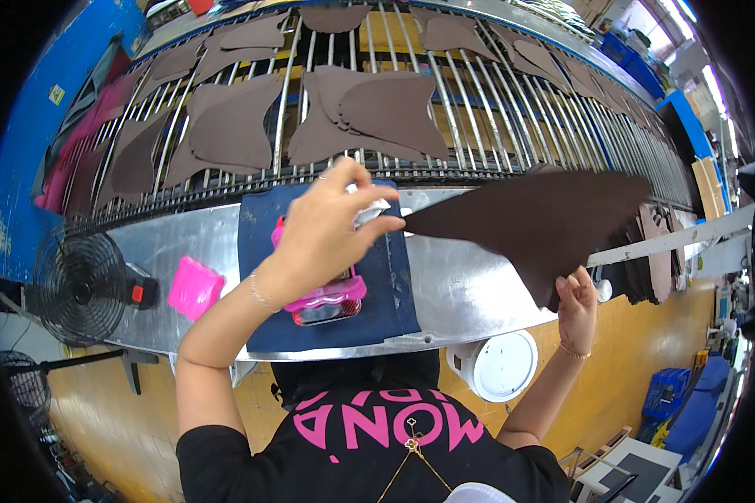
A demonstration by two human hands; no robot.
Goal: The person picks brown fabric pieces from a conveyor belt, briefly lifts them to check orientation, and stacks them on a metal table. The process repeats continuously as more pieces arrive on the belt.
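Observation:
A dark brown leather piece (pixel 537 214), wide and pointed at one end, is stretched in the air above the metal table. Its pointed left tip is pinched between the thumb and finger of my left hand (pixel 331 222). My right hand (pixel 576 308) grips its lower edge at the right, fingers closed. Beneath my left hand lies a dark blue mat (pixel 394 289), with a pink-edged object (pixel 340 293) partly hidden by my forearm. A small white item (pixel 371 210) shows by my left fingers; whether they hold it, I cannot tell.
Behind the metal table (pixel 470 289), a rack of metal bars (pixel 470 101) carries several brown leather pieces (pixel 386 109). A black fan (pixel 80 285) and a pink case (pixel 195 287) are at left. More pieces (pixel 654 260) hang at right near a white bar (pixel 671 239); a white bucket (pixel 503 365) stands below.

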